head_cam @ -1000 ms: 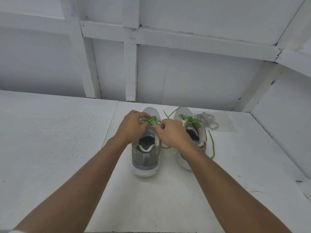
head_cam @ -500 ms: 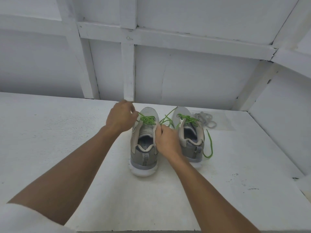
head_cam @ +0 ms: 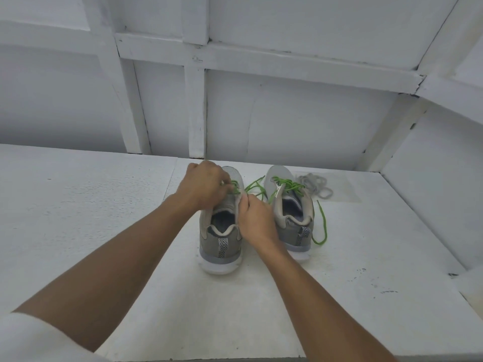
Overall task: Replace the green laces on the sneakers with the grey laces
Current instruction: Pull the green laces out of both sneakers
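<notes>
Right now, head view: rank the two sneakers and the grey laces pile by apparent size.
1. Nearer sneaker and farther sneaker: about alike. The nearer one only seems bigger, likely from camera distance, so they stay unranked.
2. Grey laces pile: clearly smallest.

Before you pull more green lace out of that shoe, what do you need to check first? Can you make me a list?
1. The left hand pinches the green lace on the left sneaker: ok.
2. The right hand grips that sneaker's edge to steady it: ok.
3. Lace loose enough to slide through its holes: cannot tell, the left hand hides them.
4. The grey laces lie ready on the table, beyond the right sneaker: ok.
5. The other green lace out of the right sneaker: not ok, it is threaded, ends loose.
</notes>
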Demonstrator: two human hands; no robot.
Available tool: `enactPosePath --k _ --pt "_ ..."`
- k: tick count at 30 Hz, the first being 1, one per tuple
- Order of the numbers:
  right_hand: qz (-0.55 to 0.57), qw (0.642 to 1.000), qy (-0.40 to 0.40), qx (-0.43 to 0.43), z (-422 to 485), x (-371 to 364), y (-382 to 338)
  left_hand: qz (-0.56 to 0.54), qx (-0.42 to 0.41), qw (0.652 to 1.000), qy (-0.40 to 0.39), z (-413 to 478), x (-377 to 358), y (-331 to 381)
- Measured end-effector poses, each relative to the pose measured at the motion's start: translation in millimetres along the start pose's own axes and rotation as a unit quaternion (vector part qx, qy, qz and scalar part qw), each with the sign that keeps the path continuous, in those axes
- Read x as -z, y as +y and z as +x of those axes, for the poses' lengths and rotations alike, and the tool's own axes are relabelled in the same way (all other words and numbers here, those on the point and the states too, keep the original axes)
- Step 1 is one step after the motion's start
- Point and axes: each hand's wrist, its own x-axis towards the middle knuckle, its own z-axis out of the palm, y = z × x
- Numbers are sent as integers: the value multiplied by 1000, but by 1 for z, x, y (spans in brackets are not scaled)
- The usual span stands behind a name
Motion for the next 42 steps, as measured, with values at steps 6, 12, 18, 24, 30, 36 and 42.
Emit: enactPosePath --k 6,12,18,24,30,36,42 --pt "-4 1000 9 1 0 -1 0 -34 154 980 118 16 33 -34" --pt "10 1000 10 -2 -1 -1 1 -53 16 998 31 3 17 -7" --pt "17 1000 3 -8 -2 0 1 61 -73 995 -39 1 -1 10" --pt "5 1000 0 -11 -3 1 -1 28 15 996 85 16 29 -24" --pt "12 1000 9 -20 -2 -2 1 -40 131 971 198 19 61 -49" --pt "11 1000 4 -20 -2 -1 0 -17 144 977 157 4 55 -44" --pt "15 1000 3 -21 -2 -2 1 -1 147 988 -44 -11 23 -44"
